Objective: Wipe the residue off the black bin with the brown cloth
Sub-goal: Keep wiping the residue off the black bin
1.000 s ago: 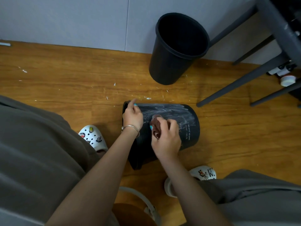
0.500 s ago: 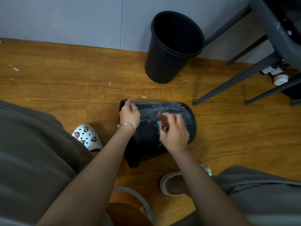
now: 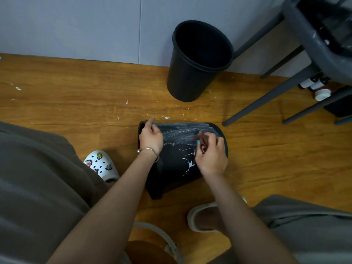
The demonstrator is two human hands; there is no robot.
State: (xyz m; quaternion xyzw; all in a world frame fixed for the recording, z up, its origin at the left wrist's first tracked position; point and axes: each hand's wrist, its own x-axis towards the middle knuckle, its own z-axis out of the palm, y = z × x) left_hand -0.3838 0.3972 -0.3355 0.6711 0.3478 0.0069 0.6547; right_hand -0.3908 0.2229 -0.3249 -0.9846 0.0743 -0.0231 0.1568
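head cam, only view: the bin [image 3: 177, 164] lies on its side on the floor [image 3: 76, 96], rim toward the left, base toward the right, btwn the person's feet. matte black plastic, round, tapering to the base. upper side is smeared w/ whitish residue [image 3: 181, 132] in curved streaks, hazy like chalk, plus a few thin white scratch lines lower down. lower part nearer the rim looks plain black.

left hand [image 3: 151, 137] grips the bin at the rim end, fingers curled over the top edge, teal nails, thin metal bangle [image 3: 148, 151] at the wrist. right hand [image 3: 211, 154] sits on the bin near its base end, fingers bunched round the cloth [image 3: 202, 140], pressing it on the smeared wall. cloth is a small brown wad, mostly hidden in the fingers, blurred; can't tell its weave.

floor is glossy wood-grain, orange-brown, w/ white flecks [image 3: 166, 117] scattered just beyond the bin. 2nd bin [image 3: 192, 73] stands upright by the grey wall [image 3: 85, 25], same black plastic, rolled rim, well apart from the lying one. dark grey frame legs [image 3: 266, 103] slant at right, small bottles [image 3: 314, 84] behind them. white clog w/ charms [image 3: 102, 165] at left, another shoe [image 3: 202, 219] at right, loose grey-brown trousers [image 3: 34, 187] either side.
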